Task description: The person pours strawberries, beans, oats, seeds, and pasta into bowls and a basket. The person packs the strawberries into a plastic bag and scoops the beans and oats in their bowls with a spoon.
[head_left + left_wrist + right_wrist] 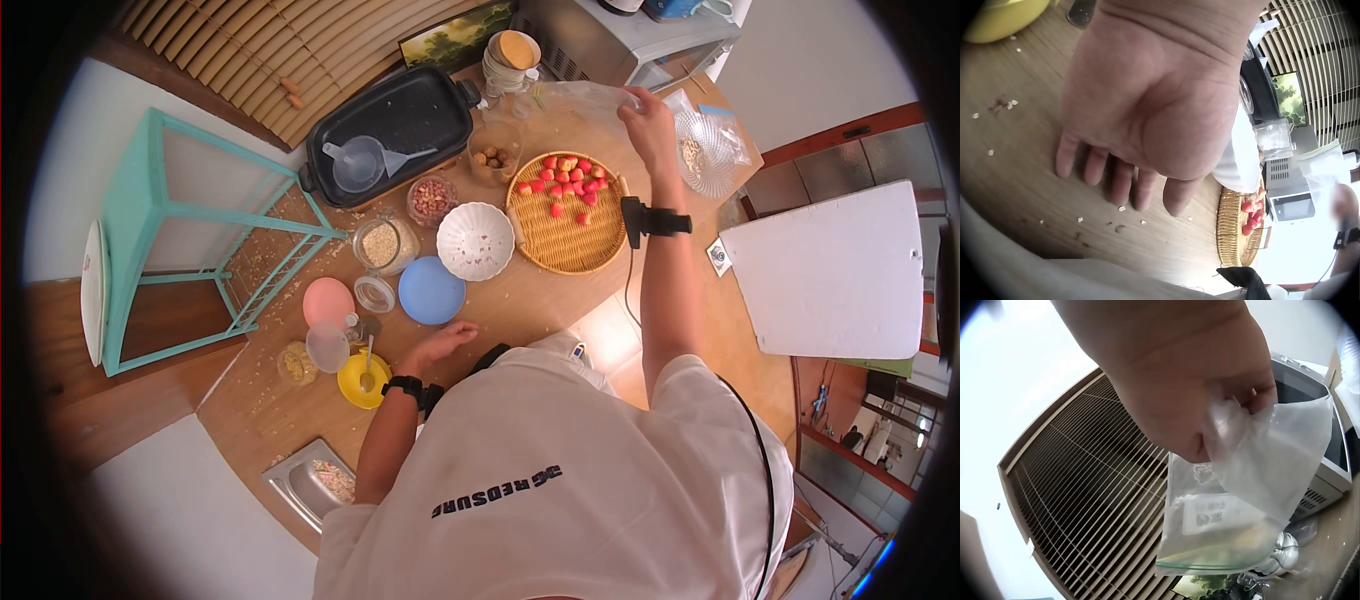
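Observation:
Up at the back right, the right hand (650,130) pinches a clear plastic bag (585,98) by one end. In the right wrist view the curled fingers of that hand (1210,406) grip the bag (1229,506), whose green zip edge hangs lowest. The left hand (443,343) is held over the table's near edge, between a blue plate (432,291) and the worn white shirt. Seen in the left wrist view, the left hand (1147,106) has its palm up to the camera and relaxed fingers with nothing in them.
A wicker tray (570,245) holds red fruits. Around it are a white fluted bowl (475,241), an oat jar (385,245), a black pan (420,110) and a glass dish (703,155). A yellow bowl (352,385) is left of the left hand. A microwave (640,45) stands behind.

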The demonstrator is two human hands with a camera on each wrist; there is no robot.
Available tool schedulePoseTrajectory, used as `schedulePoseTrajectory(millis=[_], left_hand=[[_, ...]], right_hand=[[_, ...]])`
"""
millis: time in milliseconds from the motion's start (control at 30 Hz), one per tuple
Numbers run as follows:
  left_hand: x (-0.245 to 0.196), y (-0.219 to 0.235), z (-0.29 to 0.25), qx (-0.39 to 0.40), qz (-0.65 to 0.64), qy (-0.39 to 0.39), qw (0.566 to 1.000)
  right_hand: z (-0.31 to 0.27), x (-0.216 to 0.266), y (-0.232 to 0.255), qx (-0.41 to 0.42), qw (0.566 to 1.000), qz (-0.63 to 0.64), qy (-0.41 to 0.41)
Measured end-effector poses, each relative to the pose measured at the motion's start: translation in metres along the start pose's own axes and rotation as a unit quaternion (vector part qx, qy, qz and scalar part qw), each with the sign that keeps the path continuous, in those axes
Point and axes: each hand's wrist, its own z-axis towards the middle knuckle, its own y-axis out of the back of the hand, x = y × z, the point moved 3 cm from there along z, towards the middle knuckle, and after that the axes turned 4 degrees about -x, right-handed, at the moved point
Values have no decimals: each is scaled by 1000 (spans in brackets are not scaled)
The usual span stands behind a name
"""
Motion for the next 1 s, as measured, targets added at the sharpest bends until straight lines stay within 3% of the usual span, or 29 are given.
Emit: schedulePoseTrajectory(millis=[67, 100, 167, 267, 300, 333, 367, 433, 500, 533, 700, 767, 800, 867, 900, 967, 1000], left_hand=[[0, 1, -1, -13, -10, 9, 1000], [0, 2, -2, -18, -12, 9, 1000], [2, 2, -4, -20, -31, 26, 999], [2, 5, -3, -30, -49, 52, 997], [3, 4, -3, -33, -55, 53, 997], [5, 5, -3, -36, -63, 54, 996], [6, 6, -3, -39, -70, 55, 995], [14, 8, 1, -38, -75, 50, 995], [14, 9, 5, -36, -80, 40, 995], [11, 9, 3, -26, -83, 38, 995], [2, 9, -8, -31, -80, 60, 994], [-2, 8, -7, -13, -40, 14, 999], [-7, 8, -10, -15, -39, 14, 999], [-17, 9, -19, -14, -20, -13, 1000], [-11, 10, -16, -15, -19, -13, 1000], [1, 15, -4, 9, -40, -28, 999], [-7, 17, -11, 8, -38, -30, 999]], right_hand=[[3, -4, -18, 0, 988, 136, -79], [6, -13, -31, 3, 987, 140, -76], [11, -40, -64, 67, 903, 411, -105], [17, -54, -102, 79, 892, 434, -96], [15, -55, -111, 84, 892, 434, -95], [13, -57, -115, 21, 981, 183, -62], [13, -56, -118, -47, 995, -81, -22], [1, -37, -115, -64, 996, -56, -26], [-6, -17, -109, -175, 982, -34, 66], [-12, 2, -102, -169, 981, 25, 90], [-41, 65, -98, -189, 969, 45, 155], [-48, 74, -111, -3, 984, 136, 118], [-52, 78, -114, -4, 983, 138, 119], [-67, 88, -136, 239, 942, 69, 226], [-71, 86, -139, 238, 942, 69, 226], [-82, 78, -156, 289, 904, -104, 298], [-86, 66, -169, 287, 904, -105, 300]])
